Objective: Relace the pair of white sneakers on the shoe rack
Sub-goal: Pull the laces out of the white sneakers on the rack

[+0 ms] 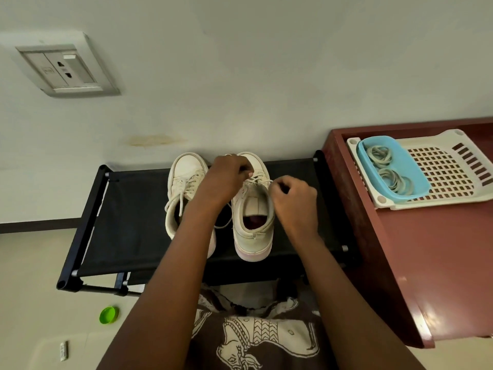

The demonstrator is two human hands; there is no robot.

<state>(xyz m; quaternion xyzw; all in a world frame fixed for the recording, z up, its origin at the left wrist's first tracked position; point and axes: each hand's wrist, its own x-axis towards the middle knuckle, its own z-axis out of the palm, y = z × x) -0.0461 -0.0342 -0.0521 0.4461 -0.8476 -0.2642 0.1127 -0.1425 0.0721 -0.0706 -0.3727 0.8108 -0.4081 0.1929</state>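
Head view: 2 white sneakers sit side by side, toes to the wall, on top shelf of black shoe rack, mid-scene. Left sneaker is laced, ends hanging loose. Both hands work on right sneaker. Left hand is over its eyelets, fingers curled, pinching the lace. Right hand, just right of the tongue, has fingers curled tight on same lace. Right: red-brown cabinet w/ white basket holding blue tub of rubber bands. Green cap on near-left floor.
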